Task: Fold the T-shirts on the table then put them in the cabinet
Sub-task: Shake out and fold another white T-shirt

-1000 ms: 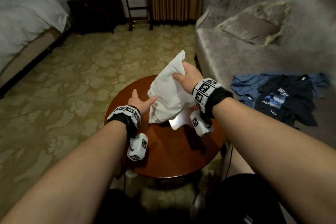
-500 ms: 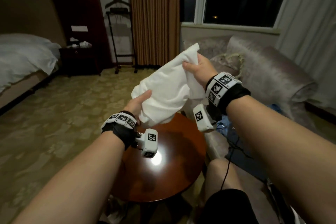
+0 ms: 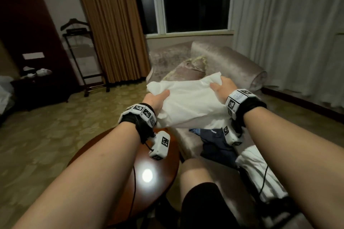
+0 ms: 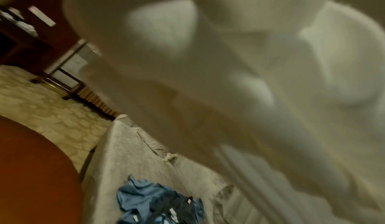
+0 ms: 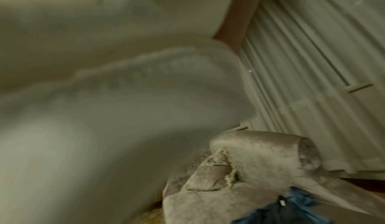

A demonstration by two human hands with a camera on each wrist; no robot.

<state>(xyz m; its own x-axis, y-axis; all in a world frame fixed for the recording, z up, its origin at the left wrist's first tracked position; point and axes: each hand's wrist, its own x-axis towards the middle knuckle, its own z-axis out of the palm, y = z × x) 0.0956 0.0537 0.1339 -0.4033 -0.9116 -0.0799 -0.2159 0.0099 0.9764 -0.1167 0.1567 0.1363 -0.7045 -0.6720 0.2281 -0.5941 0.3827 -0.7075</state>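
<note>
A grey sofa [image 3: 223, 55] carries dark shirts [image 3: 216, 143] (crumpled). Above it, beside the round surface [image 3: 162, 188], a white T-shirt [image 3: 191, 102] hangs in the air, the left hand [image 3: 156, 101] and right hand [image 3: 222, 89] each clutching an edge.

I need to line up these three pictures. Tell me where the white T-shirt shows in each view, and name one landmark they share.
Head: white T-shirt at centre, held up between left hand and right hand.
Left wrist: blurred white cloth filling the upper right.
Right wrist: blurred white cloth filling the left.
Shared landmark: blue clothes on the sofa.
</note>
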